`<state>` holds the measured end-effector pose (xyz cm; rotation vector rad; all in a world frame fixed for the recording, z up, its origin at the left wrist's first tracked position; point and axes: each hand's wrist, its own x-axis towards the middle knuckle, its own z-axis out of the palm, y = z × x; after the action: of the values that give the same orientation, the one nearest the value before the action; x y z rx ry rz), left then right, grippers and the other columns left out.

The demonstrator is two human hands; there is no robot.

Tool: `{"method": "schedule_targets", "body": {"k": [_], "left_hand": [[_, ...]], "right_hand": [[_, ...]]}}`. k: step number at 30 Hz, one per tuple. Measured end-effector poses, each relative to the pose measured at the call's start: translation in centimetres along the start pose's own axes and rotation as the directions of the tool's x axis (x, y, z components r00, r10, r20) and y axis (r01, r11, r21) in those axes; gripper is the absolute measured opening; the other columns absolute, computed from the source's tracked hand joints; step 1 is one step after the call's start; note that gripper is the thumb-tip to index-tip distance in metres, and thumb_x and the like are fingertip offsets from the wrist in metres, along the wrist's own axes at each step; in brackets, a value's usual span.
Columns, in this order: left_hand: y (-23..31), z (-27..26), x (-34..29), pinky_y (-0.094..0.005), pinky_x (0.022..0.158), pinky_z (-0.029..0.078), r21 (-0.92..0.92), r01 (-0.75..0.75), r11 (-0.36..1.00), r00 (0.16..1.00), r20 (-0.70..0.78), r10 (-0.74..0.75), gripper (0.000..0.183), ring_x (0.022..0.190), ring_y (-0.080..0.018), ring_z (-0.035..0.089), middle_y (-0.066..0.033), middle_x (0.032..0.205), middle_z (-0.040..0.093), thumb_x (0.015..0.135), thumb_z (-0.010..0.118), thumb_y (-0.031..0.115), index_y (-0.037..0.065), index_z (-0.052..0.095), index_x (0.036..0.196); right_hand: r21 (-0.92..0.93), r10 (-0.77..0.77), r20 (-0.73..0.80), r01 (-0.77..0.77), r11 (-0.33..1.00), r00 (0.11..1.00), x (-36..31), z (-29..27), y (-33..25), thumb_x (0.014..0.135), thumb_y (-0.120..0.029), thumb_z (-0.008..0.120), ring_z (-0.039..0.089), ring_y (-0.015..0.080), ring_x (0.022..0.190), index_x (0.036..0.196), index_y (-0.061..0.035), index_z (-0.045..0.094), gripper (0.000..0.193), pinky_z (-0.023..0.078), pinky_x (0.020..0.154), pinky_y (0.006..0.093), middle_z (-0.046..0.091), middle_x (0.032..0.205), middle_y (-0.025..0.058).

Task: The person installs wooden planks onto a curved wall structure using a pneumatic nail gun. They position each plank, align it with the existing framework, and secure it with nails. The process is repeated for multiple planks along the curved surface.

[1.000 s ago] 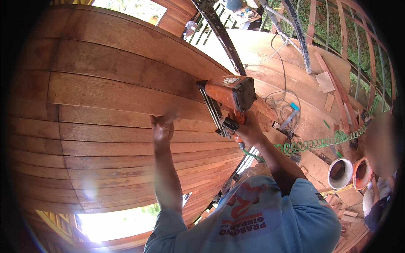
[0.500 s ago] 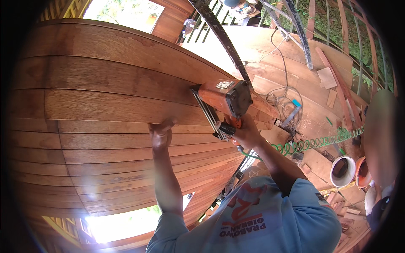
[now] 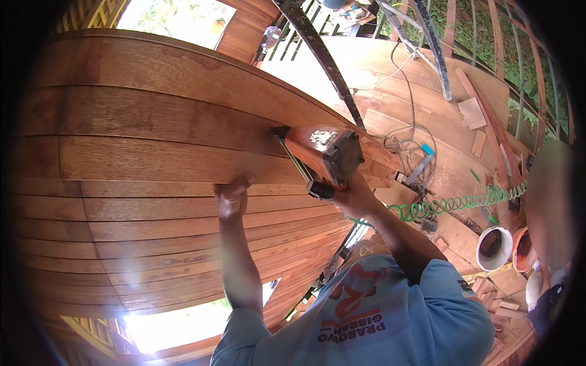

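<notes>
My right hand (image 3: 355, 196) is wrapped around the handle of an orange and black nail gun (image 3: 314, 146). The black nose of the gun touches, or nearly touches, the face of a wooden plank (image 3: 165, 160) on a wall of horizontal boards. Farther left, my left hand (image 3: 232, 198) holds the lower edge of that plank, thumb uppermost. Some of its fingers are hidden. A coiled green air hose (image 3: 452, 204) stretches rightward from beside my right hand.
Metal ladder legs (image 3: 323, 61) slant beyond the wall. Over the plank floor (image 3: 390, 73) lie a loose cable (image 3: 413, 116), a blue-handled tool (image 3: 421, 165) and wood offcuts (image 3: 472, 113). White (image 3: 494, 247) and orange (image 3: 523, 249) buckets stand at right, near another person's blurred arm or leg (image 3: 552, 201).
The nail gun has tilted and shifted slightly downward in the picture, with my right hand still around its handle. My left hand stays at the plank's edge, almost unmoved.
</notes>
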<state>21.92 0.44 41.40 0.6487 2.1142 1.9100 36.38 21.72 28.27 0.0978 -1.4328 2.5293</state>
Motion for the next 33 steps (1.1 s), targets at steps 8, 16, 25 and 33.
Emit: {"method": "schedule_targets", "body": {"k": [8,16,25,33], "left_hand": [[-0.2,-1.3,0.2,-0.0419,0.105,0.043,0.0,-0.023,1.0,1.0,0.017,0.023,0.077,0.123,-0.0249,0.051,-0.0089,0.129,0.054,0.07,0.068,-0.013,0.006,0.047,0.141],[-0.5,-1.7,0.3,-0.0365,0.095,0.048,-0.011,-0.002,1.0,0.999,-0.036,0.002,0.076,0.113,-0.0215,0.055,-0.0074,0.126,0.054,0.07,0.067,-0.014,0.007,0.049,0.14],[-1.0,-3.1,0.5,-0.0348,0.086,0.049,0.032,0.003,0.999,1.0,0.026,-0.004,0.069,0.104,-0.0198,0.057,-0.0056,0.122,0.056,0.07,0.066,-0.015,0.006,0.053,0.135],[-1.9,-4.5,0.3,-0.0363,0.086,0.051,-0.054,-0.005,0.999,0.998,0.059,0.008,0.064,0.104,-0.0209,0.059,-0.0061,0.117,0.06,0.068,0.067,-0.014,0.005,0.059,0.128]], "right_hand": [[-0.009,0.059,0.029,-0.059,0.998,0.998,0.4,0.8,0.2,0.092,-0.035,0.076,0.047,0.0064,0.069,0.097,-0.0064,0.063,0.031,0.041,0.06,0.0271,0.057,0.077,-0.0034],[0.008,0.056,0.038,-0.057,0.998,0.998,0.7,0.9,0.2,0.093,-0.036,0.075,0.047,0.0069,0.067,0.094,-0.0068,0.063,0.032,0.041,0.059,0.0276,0.056,0.074,-0.0032],[-0.07,-0.042,-0.013,0.041,0.997,0.999,1.0,1.1,0.7,0.093,-0.035,0.074,0.047,0.0077,0.068,0.096,-0.0054,0.063,0.031,0.043,0.061,0.0296,0.056,0.075,-0.0022],[0.005,-0.131,-0.048,0.131,0.991,0.99,1.2,2.0,-0.3,0.091,-0.021,0.077,0.046,0.0057,0.055,0.075,-0.008,0.058,0.028,0.039,0.052,0.0278,0.05,0.061,-0.004]]}}
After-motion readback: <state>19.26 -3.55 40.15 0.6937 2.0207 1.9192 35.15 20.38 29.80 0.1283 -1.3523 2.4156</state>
